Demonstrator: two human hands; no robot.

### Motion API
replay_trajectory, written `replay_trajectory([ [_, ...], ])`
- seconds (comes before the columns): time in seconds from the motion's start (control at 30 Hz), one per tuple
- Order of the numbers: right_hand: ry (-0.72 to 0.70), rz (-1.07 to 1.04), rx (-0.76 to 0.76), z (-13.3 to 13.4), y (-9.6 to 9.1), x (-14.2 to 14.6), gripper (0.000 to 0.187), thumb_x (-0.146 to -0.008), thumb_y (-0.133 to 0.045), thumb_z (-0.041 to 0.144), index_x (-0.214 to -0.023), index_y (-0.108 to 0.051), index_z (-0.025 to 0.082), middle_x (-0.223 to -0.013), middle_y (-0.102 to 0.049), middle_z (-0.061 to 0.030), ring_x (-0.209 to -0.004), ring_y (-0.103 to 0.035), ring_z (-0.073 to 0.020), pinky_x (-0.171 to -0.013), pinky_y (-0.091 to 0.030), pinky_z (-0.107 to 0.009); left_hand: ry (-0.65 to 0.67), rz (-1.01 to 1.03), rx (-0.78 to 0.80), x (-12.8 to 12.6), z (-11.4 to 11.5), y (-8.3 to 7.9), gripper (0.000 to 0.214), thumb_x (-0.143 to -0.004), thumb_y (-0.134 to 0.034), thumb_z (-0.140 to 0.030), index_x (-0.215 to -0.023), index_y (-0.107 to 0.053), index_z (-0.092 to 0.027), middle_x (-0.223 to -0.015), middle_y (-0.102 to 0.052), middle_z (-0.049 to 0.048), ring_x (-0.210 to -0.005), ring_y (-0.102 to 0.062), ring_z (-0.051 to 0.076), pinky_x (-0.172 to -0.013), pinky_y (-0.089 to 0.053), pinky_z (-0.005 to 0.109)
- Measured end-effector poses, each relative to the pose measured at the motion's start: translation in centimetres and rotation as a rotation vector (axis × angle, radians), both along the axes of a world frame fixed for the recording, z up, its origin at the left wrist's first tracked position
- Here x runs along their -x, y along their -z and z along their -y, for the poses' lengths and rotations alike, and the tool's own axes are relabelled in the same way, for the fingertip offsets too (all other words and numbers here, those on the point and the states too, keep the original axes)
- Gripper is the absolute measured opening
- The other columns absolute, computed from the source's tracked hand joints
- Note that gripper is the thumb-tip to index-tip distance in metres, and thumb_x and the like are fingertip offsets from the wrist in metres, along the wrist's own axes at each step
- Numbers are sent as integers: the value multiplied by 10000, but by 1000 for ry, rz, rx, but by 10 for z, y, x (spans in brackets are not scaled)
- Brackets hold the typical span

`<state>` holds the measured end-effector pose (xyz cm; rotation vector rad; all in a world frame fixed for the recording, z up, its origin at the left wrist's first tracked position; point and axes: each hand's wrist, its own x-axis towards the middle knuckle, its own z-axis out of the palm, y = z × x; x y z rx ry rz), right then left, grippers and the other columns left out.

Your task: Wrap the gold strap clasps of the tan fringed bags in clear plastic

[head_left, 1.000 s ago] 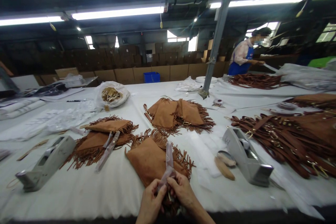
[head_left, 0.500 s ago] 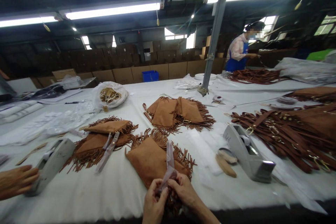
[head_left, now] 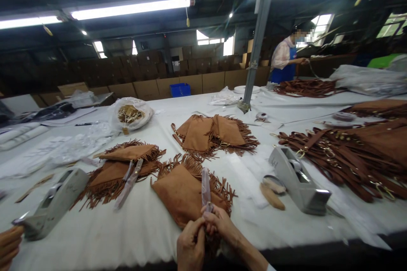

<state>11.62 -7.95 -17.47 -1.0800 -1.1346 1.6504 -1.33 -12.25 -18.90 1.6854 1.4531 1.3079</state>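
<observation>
A brown suede fringed bag [head_left: 182,192] lies on the white table [head_left: 133,228] right in front of me. My left hand [head_left: 190,245] and my right hand [head_left: 221,226] meet at the bag's near edge, both with fingers pinched. Between them they hold a thin translucent wrapping strip [head_left: 205,188] that stands up over the bag. What lies under my fingers is hidden.
Grey tape dispensers stand left [head_left: 52,203] and right [head_left: 297,180]. Other fringed bags lie left [head_left: 127,165] and behind [head_left: 213,133]. Brown straps [head_left: 343,159] are piled at the right. Another person's hand [head_left: 9,245] shows at the lower left edge. A person in a blue apron [head_left: 286,61] works far back.
My hands have shifted slightly while keeping their pinch on the strip. The other person's hand at the left has pulled back toward the frame's corner.
</observation>
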Motion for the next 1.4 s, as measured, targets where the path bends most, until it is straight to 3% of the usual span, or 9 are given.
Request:
replay_trajectory([
  [0.1,68,131,-116,1,-2,2,391,-660,-700,517,-769,-555,170,-562,-552,48,-476,-475,-78,-472,-373,-196,7,-41,23,1,-1,0,352,-895,-430,-423,-859,-720,-227,-657,-626,27,-615,-593,148,-583,-443,224],
  [0.23,90,130,-47,2,3,4,469,-711,-593,640,-736,-522,177,-479,-541,51,-398,-462,-84,-421,-348,-203,67,85,68,4,0,0,355,-863,-475,-472,-932,-698,-205,-744,-665,45,-670,-620,160,-631,-466,235],
  [0.37,93,98,-20,0,8,3,530,-674,-591,695,-749,-514,177,-481,-571,43,-380,-480,-89,-414,-368,-202,72,262,277,9,-2,-7,425,-853,-457,-538,-1001,-583,-160,-727,-679,40,-661,-636,174,-608,-484,244],
  [0.6,130,83,15,-2,12,3,645,-672,-469,799,-798,-525,169,-452,-561,37,-344,-490,-97,-363,-348,-187,202,162,407,14,-13,-25,356,-832,-515,-492,-812,-602,-148,-691,-660,36,-633,-604,158,-612,-464,236],
  [0.83,228,93,61,-6,16,7,670,-696,-400,816,-715,-528,158,-412,-556,8,-291,-443,-80,-311,-311,-171,153,45,375,10,-8,-31,309,-861,-490,-431,-745,-593,-164,-649,-644,22,-622,-594,157,-615,-443,236],
  [0.93,224,48,49,-6,13,4,612,-686,-527,746,-822,-557,150,-518,-604,3,-345,-480,-84,-333,-334,-178,132,75,354,9,-8,-30,318,-872,-474,-428,-742,-598,-165,-653,-642,20,-629,-587,154,-613,-441,232],
  [1.03,156,-17,-55,0,8,0,604,-575,-793,452,-1054,-546,178,-706,-649,17,-536,-580,-106,-472,-439,-192,153,141,363,12,-8,-27,351,-859,-487,-464,-732,-600,-156,-635,-625,14,-602,-568,143,-584,-439,226],
  [1.17,217,-10,-113,6,5,1,516,-549,-795,280,-1009,-589,171,-668,-608,40,-594,-571,-116,-538,-447,-209,196,250,399,16,-8,-20,417,-785,-565,-550,-787,-637,-139,-644,-629,12,-588,-563,132,-533,-434,207],
  [1.4,231,10,-17,1,15,11,543,-642,-681,574,-952,-578,141,-474,-574,44,-357,-475,-90,-366,-352,-186,75,342,389,9,-6,-15,480,-673,-646,-620,-723,-612,-144,-527,-590,-16,-450,-510,103,-384,-360,170],
])
